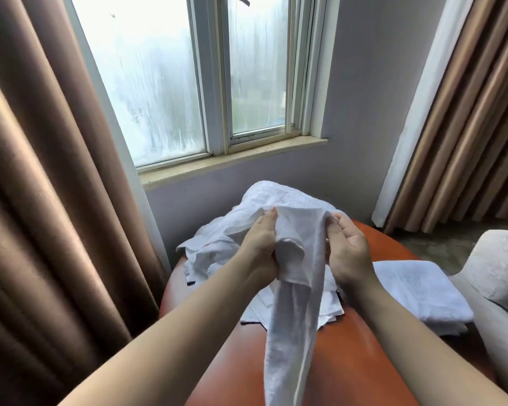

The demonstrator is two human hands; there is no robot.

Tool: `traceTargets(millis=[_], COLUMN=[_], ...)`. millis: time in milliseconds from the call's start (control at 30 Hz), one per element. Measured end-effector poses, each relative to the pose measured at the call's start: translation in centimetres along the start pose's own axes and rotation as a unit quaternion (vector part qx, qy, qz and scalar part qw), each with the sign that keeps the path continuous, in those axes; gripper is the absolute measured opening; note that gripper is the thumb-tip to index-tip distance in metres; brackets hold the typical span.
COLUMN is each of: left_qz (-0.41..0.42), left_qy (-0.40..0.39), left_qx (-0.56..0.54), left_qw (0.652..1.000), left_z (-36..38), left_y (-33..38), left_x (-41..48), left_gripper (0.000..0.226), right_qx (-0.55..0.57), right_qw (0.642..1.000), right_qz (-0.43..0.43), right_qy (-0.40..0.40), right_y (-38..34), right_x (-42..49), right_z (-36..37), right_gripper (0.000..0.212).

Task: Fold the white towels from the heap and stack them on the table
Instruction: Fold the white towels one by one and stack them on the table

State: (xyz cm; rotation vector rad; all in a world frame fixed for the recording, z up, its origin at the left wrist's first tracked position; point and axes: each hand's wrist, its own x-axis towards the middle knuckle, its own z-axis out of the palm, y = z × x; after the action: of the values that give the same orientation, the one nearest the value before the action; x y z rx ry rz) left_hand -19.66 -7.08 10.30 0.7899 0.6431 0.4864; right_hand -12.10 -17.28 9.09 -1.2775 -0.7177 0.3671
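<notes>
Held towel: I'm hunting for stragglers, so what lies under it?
Below the held towel, gripped by the left hand and right hand, lie the crumpled heap and the orange table. Whatever sits directly beneath its hanging strip is covered.

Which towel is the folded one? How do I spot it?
Find the orange table under the window. Look at its right edge, beside the pale chair. The folded towel lies there flat and square, while the heap at the back is crumpled and the held towel dangles.

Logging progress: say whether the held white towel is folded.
Unfolded: white terry towel hangs bunched lengthwise, left hand and right hand gripping its top.
</notes>
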Motion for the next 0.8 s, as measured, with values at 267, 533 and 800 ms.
traceTargets(millis=[267, 533, 800], left_qz=[-0.008, 0.080, 0.179], left_qy=[-0.121, -0.064, 0.072], left_qx=[0.066, -0.004, 0.172], left_qw=[0.990, 0.995, 0.966], left_z=[-0.3, 0.7, -0.9], left_y=[-1.0, -3.2, -0.2], left_x=[-1.8, -1.7, -0.7], left_gripper=[0.050, 0.032, 0.013], right_qx=[0.098, 0.101, 0.019], right_qw=[0.983, 0.992, 0.968], right_qz=[0.140, 0.076, 0.150], right_qy=[0.058, -0.010, 0.200], right_y=[0.4, -0.7, 1.1], right_x=[0.4, -0.7, 2.6], right_z=[0.5, 1.6, -2.2], right_gripper=[0.036, 0.054, 0.022])
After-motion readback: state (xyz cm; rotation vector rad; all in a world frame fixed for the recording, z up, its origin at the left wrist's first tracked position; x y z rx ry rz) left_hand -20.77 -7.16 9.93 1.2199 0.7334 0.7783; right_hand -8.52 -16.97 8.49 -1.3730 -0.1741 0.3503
